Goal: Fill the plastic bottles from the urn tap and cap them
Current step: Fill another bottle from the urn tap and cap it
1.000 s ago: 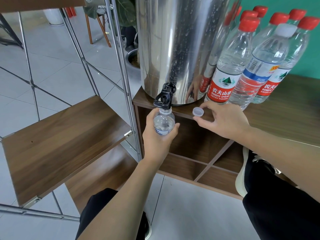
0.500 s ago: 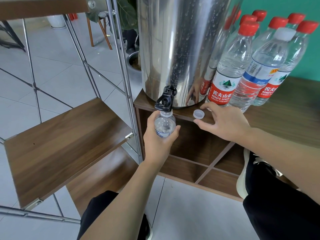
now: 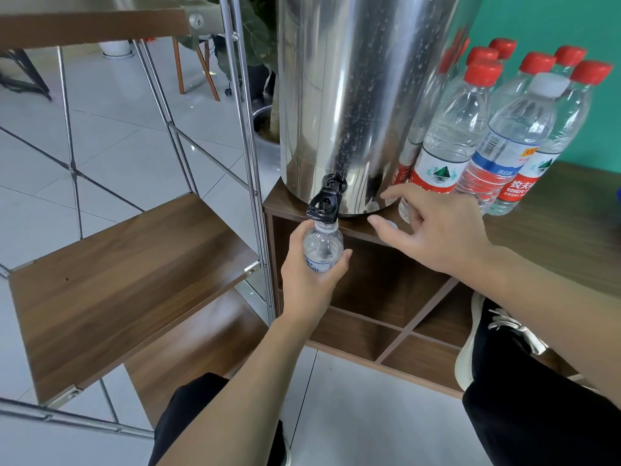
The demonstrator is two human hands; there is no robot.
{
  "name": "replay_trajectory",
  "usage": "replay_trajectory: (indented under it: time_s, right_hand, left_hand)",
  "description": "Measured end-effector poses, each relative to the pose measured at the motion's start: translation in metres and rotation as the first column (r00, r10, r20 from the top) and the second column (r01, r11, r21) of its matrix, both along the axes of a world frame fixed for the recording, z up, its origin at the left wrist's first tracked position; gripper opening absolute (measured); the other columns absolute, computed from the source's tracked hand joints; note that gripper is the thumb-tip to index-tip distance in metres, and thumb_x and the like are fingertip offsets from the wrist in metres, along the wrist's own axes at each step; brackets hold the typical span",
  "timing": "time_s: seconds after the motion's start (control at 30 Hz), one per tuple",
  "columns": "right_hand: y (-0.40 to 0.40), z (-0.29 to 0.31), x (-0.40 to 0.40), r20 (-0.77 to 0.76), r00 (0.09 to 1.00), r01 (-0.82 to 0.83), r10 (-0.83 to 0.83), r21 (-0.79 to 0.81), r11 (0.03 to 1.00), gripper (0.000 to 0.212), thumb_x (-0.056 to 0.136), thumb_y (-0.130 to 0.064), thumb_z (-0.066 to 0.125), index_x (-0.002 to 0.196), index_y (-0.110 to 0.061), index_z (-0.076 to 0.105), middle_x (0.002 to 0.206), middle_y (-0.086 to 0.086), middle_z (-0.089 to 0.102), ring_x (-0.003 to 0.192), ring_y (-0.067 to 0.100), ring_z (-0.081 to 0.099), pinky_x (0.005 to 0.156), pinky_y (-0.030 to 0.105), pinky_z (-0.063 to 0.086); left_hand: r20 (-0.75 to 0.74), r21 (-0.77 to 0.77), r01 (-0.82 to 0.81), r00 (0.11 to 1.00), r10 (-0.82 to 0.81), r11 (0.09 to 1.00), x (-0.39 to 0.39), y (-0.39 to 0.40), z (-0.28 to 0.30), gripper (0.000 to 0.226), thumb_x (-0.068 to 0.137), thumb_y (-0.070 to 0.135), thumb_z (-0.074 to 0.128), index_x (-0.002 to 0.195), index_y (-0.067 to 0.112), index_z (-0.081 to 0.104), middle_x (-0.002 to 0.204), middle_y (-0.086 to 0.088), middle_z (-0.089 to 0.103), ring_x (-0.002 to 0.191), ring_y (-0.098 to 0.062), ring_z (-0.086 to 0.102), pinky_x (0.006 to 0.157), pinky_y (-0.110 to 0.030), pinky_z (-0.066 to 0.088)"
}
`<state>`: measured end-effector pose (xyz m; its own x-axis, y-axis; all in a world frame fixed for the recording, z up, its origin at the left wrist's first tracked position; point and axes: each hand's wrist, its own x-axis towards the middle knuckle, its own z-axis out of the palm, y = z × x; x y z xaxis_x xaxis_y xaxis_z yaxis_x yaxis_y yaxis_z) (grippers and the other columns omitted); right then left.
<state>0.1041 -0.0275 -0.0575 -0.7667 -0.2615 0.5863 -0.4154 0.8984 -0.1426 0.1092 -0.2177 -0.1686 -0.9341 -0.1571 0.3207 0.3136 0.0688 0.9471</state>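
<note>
A tall steel urn point(image 3: 356, 95) stands on the wooden cabinet point(image 3: 554, 223), its black tap point(image 3: 326, 205) hanging over the front edge. My left hand point(image 3: 311, 280) grips a small clear bottle point(image 3: 322, 245) upright, its open neck right under the tap. My right hand point(image 3: 433, 230) hovers over the cabinet top beside the urn's base, fingers spread and holding nothing. A white cap point(image 3: 389, 224) lies on the cabinet under its fingers, mostly hidden. Several capped bottles with red caps point(image 3: 450, 142) and one with a white cap point(image 3: 510, 142) stand right of the urn.
A wooden shelf point(image 3: 127, 274) on a metal frame point(image 3: 248, 136) stands to the left, close to the cabinet. Open cubbyholes point(image 3: 386, 284) lie below the cabinet top. My legs and a black shoe point(image 3: 494, 334) are at the bottom right. A teal wall is behind.
My right hand has let go of the white cap, which now lies on the cabinet top, and its fingers have spread above it. The left hand keeps the bottle under the tap.
</note>
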Motion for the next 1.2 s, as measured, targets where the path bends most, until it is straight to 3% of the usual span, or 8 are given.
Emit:
replay_trajectory:
  time_s: [0.1, 0.27, 0.4, 0.5, 0.63, 0.77, 1.03, 1.2]
  right_hand:
    - [-0.015, 0.013, 0.006, -0.006, 0.995, -0.098, 0.098, -0.101, 0.990, 0.044, 0.094, -0.058, 0.056, 0.113, -0.021, 0.070, 0.063, -0.010, 0.054, 0.061, 0.009, 0.056, 0.058, 0.034, 0.050]
    - [-0.041, 0.025, 0.012, 0.062, 0.970, -0.221, 0.235, -0.173, 0.960, 0.037, 0.094, -0.051, 0.064, 0.120, -0.024, 0.069, 0.110, -0.012, 0.066, 0.098, 0.002, 0.060, 0.073, 0.027, 0.056]
    - [-0.055, 0.027, 0.009, 0.107, 0.952, -0.263, 0.287, -0.191, 0.946, 0.035, 0.092, -0.049, 0.070, 0.119, -0.027, 0.073, 0.133, -0.011, 0.063, 0.123, 0.003, 0.057, 0.102, 0.031, 0.050]
    - [-0.060, 0.026, 0.010, 0.117, 0.953, -0.253, 0.280, -0.204, 0.946, 0.031, 0.090, -0.046, 0.072, 0.114, -0.027, 0.077, 0.135, -0.012, 0.063, 0.124, 0.001, 0.056, 0.106, 0.028, 0.047]
    - [-0.060, 0.021, 0.010, 0.059, 0.963, -0.251, 0.263, -0.163, 0.954, 0.032, 0.090, -0.048, 0.069, 0.113, -0.027, 0.078, 0.135, -0.010, 0.064, 0.124, 0.005, 0.058, 0.105, 0.028, 0.049]
    - [-0.062, 0.019, 0.009, 0.037, 0.967, -0.247, 0.252, -0.102, 0.964, 0.032, 0.090, -0.044, 0.071, 0.114, -0.024, 0.077, 0.135, -0.006, 0.065, 0.124, 0.006, 0.058, 0.107, 0.023, 0.044]
    - [-0.063, 0.017, 0.008, 0.000, 0.967, -0.253, 0.253, -0.053, 0.966, 0.029, 0.090, -0.033, 0.077, 0.115, -0.019, 0.077, 0.133, -0.001, 0.067, 0.125, 0.011, 0.060, 0.108, 0.029, 0.046]
    - [-0.061, 0.017, 0.008, 0.000, 0.969, -0.245, 0.245, -0.047, 0.968, 0.030, 0.090, -0.032, 0.077, 0.116, -0.017, 0.076, 0.133, 0.000, 0.067, 0.125, 0.010, 0.058, 0.110, 0.017, 0.038]
  left_hand:
    - [-0.007, 0.014, 0.015, 1.000, -0.015, 1.000, 0.000, 0.000, 0.000, 0.065, 0.083, 0.018, 0.088, 0.134, 0.032, 0.049, 0.119, 0.026, 0.063, 0.114, -0.004, 0.064, 0.093, -0.013, 0.049]
    - [-0.030, 0.027, 0.016, 0.999, -0.015, 1.000, 0.000, 0.000, 0.000, 0.065, 0.082, 0.018, 0.088, 0.134, 0.032, 0.051, 0.120, 0.021, 0.065, 0.114, -0.011, 0.066, 0.095, -0.023, 0.053]
    - [-0.046, 0.023, 0.005, 0.999, -0.004, 1.000, -0.001, 0.000, 0.000, 0.062, 0.082, 0.020, 0.088, 0.133, 0.029, 0.052, 0.119, 0.017, 0.065, 0.113, -0.011, 0.066, 0.093, -0.022, 0.053]
    - [-0.047, 0.022, 0.005, 0.999, -0.004, 1.000, -0.001, 0.000, -0.002, 0.062, 0.083, 0.021, 0.088, 0.134, 0.021, 0.052, 0.118, 0.011, 0.066, 0.111, -0.014, 0.067, 0.094, -0.029, 0.056]
    - [-0.042, 0.042, -0.003, 0.999, 0.004, 0.999, -0.002, 0.001, -0.001, 0.061, 0.082, 0.019, 0.088, 0.131, 0.028, 0.053, 0.116, 0.011, 0.067, 0.109, -0.015, 0.068, 0.093, -0.032, 0.057]
    - [-0.047, 0.041, -0.012, 0.999, 0.014, 0.999, -0.002, -0.001, -0.002, 0.064, 0.082, 0.019, 0.088, 0.128, 0.040, 0.050, 0.116, 0.012, 0.067, 0.109, -0.014, 0.068, 0.093, -0.031, 0.057]
    - [-0.037, 0.054, -0.017, 0.999, 0.019, 0.998, -0.002, -0.001, -0.004, 0.063, 0.081, 0.018, 0.088, 0.130, 0.033, 0.052, 0.115, 0.009, 0.068, 0.107, -0.016, 0.069, 0.092, -0.030, 0.057]
    - [-0.041, 0.051, -0.023, 0.999, 0.026, 0.998, -0.001, 0.000, 0.000, 0.064, 0.081, 0.018, 0.089, 0.128, 0.039, 0.051, 0.116, 0.013, 0.067, 0.109, -0.013, 0.068, 0.091, -0.022, 0.054]
